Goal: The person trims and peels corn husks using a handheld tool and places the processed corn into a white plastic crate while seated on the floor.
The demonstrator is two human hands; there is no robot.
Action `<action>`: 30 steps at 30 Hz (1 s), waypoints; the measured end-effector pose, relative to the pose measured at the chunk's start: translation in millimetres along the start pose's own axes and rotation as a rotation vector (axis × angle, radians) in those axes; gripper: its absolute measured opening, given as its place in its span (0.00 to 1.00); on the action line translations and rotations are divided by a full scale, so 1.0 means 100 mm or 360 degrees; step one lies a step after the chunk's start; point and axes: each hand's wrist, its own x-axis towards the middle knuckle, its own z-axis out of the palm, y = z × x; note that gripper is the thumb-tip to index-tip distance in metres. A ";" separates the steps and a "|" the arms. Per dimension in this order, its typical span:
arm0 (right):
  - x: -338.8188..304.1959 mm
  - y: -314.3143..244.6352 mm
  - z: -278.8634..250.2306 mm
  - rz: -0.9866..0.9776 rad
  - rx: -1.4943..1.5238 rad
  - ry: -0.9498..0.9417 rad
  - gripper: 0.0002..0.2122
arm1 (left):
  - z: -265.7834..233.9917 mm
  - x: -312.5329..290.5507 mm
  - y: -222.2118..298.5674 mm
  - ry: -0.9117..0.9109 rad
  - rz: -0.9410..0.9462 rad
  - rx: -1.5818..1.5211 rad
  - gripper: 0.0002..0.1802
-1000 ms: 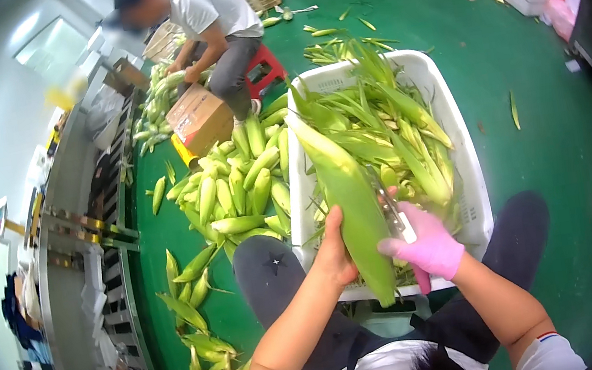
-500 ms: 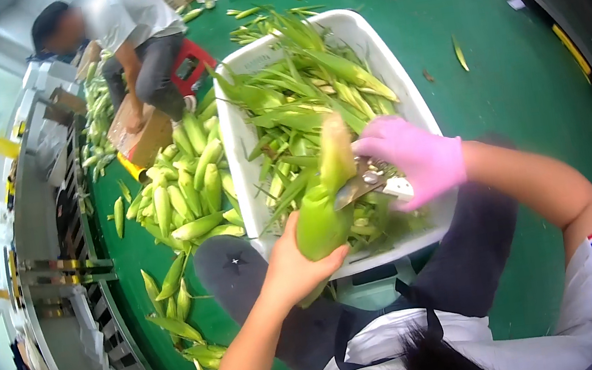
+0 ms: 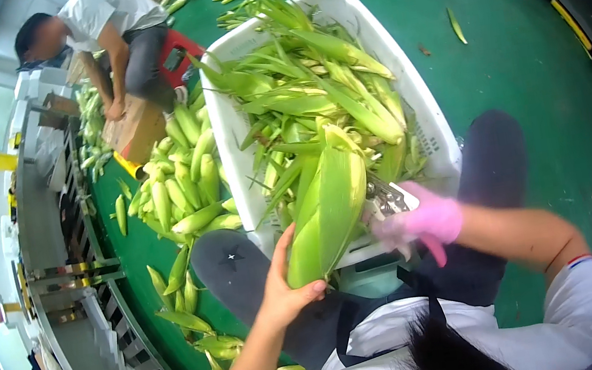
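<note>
My bare left hand [image 3: 287, 282] is closed round the lower end of an ear of corn [image 3: 326, 207] in its green husk, held tilted above the near edge of a white basket [image 3: 228, 141]. Beside the ear, my right hand [image 3: 424, 221], in a pink glove, grips a metal cutting tool [image 3: 388, 202] with a white part. The tool's head lies close to the husk; whether it touches cannot be made out. Cut leaves and husks [image 3: 319, 82] fill the basket between my knees.
Unpeeled ears [image 3: 189, 186] are heaped left of the basket, with more ears [image 3: 182, 294] by my left knee. Beyond, a person [image 3: 114, 44] on a red stool [image 3: 179, 55] leans over a cardboard box [image 3: 134, 129]. A metal rack [image 3: 82, 240] runs along the left.
The ear now shows its broad leafy side, and its pale stalk end is no longer visible. My right hand has moved down with the tool. The other person's hands have shifted on the box.
</note>
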 end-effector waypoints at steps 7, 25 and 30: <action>0.46 0.28 0.57 -0.0408 0.1837 -0.0485 0.13 | 0.30 0.01 -0.26 -0.0035 0.0828 -0.0862 0.58; 0.18 0.63 0.24 0.0066 -0.0139 0.0524 0.25 | -1.39 0.29 0.69 0.1002 0.0382 0.0647 0.28; 0.15 0.45 0.49 0.0560 -0.0110 0.0748 0.22 | -3.35 1.09 0.36 0.1021 0.0033 0.0116 0.21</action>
